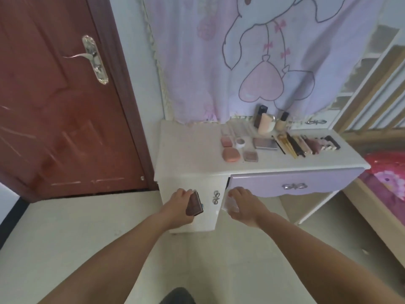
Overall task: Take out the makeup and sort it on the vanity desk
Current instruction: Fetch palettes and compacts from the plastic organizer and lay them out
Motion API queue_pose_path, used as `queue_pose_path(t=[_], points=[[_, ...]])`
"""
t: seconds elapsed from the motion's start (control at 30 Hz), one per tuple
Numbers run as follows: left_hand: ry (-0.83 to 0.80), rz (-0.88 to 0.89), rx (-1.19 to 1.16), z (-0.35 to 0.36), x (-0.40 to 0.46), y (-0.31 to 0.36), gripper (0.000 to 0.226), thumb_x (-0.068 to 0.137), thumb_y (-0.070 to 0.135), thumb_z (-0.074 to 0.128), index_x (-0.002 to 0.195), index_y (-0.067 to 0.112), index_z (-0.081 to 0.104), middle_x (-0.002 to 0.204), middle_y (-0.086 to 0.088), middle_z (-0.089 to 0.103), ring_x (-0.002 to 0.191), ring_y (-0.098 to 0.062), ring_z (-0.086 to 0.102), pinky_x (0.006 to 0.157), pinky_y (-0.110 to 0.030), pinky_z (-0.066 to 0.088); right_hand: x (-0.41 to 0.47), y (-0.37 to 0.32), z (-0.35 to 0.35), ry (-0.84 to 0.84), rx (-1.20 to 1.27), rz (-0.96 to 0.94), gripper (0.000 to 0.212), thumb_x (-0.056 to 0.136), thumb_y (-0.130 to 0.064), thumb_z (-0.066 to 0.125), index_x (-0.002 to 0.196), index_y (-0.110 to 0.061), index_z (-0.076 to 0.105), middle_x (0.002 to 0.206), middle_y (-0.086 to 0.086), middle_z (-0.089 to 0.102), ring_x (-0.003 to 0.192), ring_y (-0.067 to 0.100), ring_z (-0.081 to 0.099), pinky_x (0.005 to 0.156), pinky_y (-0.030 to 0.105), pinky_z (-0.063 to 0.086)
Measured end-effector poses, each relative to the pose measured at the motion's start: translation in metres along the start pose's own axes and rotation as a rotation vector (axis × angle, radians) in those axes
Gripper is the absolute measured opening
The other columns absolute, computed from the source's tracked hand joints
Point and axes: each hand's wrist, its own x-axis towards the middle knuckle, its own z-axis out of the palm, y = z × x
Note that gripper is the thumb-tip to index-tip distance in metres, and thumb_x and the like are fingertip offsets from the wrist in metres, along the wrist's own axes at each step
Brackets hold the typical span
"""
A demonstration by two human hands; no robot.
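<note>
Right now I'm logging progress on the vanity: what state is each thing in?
left hand: grips a dark brown palette, off the desk
right hand: holds a clear item, blurred
purple drawer: looks closed
cabinet door: looks closed
brown door: closed
foundation bottles: upright
brushes and pencils: lying in a row

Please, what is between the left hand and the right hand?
In the head view, a silver bow-shaped handle on the white cabinet door lies between the left hand and the right hand.
</note>
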Motion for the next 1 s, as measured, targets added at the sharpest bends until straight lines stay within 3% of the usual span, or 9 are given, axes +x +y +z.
queue_pose_path(t=[0.17, 0.47, 0.8, 1.0], points=[[-0.021, -0.034, 0.001, -0.028, 0.109, -0.024, 0.082, 0.078, 0.032, 0.066, 0.145, 0.014, 0.021, 0.131, -0.008, 0.032, 0.122, -0.026, 0.036, 0.101, -0.036, 0.038, 0.11, 0.031, -0.023, -0.021, -0.004, -0.066, 0.055, 0.083, -0.035, 0.061, 0.129, -0.013, 0.041, 0.134, 0.007, 0.042, 0.118, 0.029, 0.044, 0.094, 0.037, 0.042], [-0.095, -0.025, 0.068, -0.076, 0.286, -0.054, 0.083, 0.079, 0.031, 0.064, 0.146, 0.012, 0.019, 0.134, -0.011, 0.03, 0.125, -0.029, 0.033, 0.102, -0.036, 0.037, 0.294, 0.069, -0.062, -0.035, 0.022, -0.025, 0.054, 0.084, -0.033, 0.06, 0.13, -0.015, 0.04, 0.138, 0.006, 0.039, 0.124, 0.029, 0.041, 0.088, 0.033, 0.039], [-0.054, -0.115, 0.159, -0.1, 0.405, -0.078, 0.082, 0.075, 0.027, 0.065, 0.143, 0.014, 0.021, 0.136, -0.01, 0.029, 0.123, -0.029, 0.034, 0.099, -0.037, 0.04, 0.444, 0.09, -0.075, -0.13, -0.073, -0.155, 0.05, 0.086, -0.031, 0.055, 0.129, -0.011, 0.041, 0.133, 0.01, 0.044, 0.124, 0.03, 0.042, 0.098, 0.039, 0.039], [-0.108, -0.147, 0.171, -0.096, 0.436, -0.09, 0.082, 0.072, 0.024, 0.067, 0.141, 0.017, 0.023, 0.134, -0.01, 0.03, 0.126, -0.03, 0.031, 0.1, -0.038, 0.039, 0.472, 0.096, -0.06, -0.215, -0.134, -0.252, 0.047, 0.083, -0.027, 0.058, 0.125, -0.012, 0.042, 0.13, 0.01, 0.044, 0.12, 0.029, 0.043, 0.1, 0.037, 0.035]])
